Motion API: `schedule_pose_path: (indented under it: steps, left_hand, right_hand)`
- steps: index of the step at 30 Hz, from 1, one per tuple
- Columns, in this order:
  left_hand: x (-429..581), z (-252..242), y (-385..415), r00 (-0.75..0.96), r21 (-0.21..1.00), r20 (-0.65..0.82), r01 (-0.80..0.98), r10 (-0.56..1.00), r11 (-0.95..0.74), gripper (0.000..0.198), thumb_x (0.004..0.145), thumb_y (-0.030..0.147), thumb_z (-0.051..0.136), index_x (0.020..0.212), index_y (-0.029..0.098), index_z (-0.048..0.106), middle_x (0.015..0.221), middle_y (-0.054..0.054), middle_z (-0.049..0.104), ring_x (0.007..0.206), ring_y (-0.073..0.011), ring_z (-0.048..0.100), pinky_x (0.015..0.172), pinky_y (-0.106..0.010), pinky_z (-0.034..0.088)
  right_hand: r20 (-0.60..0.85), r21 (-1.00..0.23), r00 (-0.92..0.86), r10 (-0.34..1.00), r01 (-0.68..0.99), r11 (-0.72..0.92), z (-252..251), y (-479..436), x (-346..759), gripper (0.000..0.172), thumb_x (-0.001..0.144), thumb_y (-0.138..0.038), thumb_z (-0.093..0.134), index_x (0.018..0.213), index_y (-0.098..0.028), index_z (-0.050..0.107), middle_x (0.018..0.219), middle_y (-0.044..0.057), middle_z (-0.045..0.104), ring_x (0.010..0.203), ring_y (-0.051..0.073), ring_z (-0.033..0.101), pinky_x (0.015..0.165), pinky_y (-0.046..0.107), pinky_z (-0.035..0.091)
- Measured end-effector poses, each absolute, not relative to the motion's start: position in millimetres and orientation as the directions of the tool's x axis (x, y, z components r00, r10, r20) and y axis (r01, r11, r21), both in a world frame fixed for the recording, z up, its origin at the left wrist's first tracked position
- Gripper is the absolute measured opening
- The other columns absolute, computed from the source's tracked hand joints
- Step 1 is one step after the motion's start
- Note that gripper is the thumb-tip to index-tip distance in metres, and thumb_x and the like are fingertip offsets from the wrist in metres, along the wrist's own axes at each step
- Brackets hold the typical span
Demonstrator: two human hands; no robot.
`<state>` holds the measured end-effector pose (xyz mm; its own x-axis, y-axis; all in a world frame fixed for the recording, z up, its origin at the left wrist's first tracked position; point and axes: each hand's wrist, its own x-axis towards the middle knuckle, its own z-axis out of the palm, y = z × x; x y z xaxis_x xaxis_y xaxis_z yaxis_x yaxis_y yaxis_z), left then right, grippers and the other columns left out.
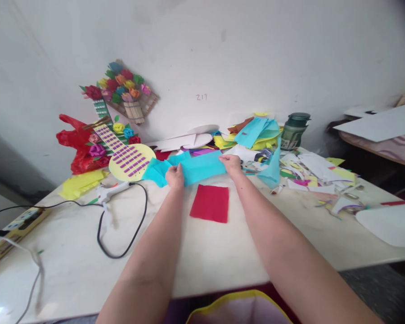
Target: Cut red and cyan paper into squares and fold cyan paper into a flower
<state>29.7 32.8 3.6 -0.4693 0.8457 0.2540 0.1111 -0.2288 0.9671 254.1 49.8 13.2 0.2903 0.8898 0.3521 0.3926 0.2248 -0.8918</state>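
Observation:
A strip of turquoise crepe paper (204,167) is stretched between my two hands over the middle of the table. My left hand (175,175) pinches it partway along, and its loose, crumpled end trails left against a yellow guitar-shaped piece (132,162) with purple strips. At the strip's right end, my right hand (231,164) grips the edge between thumb and fingers. Just below the strip, a red square of crepe paper (209,203) lies flat on the table between my forearms.
A white glue gun (113,192) with a black cord lies at left, near a power strip (18,225). Paper flowers (124,85) and a red plastic bag (74,139) stand behind. Paper scraps (317,173) and a green bottle (294,130) occupy the right side.

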Motion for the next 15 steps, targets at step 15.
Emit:
schedule_pose_path:
  steps: [15]
  left_hand:
    - [41.6, 4.4, 27.7, -0.321, 0.852, 0.325, 0.508, 0.889, -0.129, 0.022, 0.072, 0.029, 0.056, 0.055, 0.017, 0.048, 0.049, 0.003, 0.041, 0.05, -0.0107, 0.041, 0.051, -0.023, 0.03]
  right_hand:
    - [0.308, -0.76, 0.36, 0.881, 0.65, 0.001, 16.1, 41.4, 264.3, 0.028, 0.078, -0.023, 0.051, 0.095, -0.016, 0.07, 0.097, 0.006, 0.069, 0.091, 0.018, 0.062, 0.08, 0.024, 0.045]
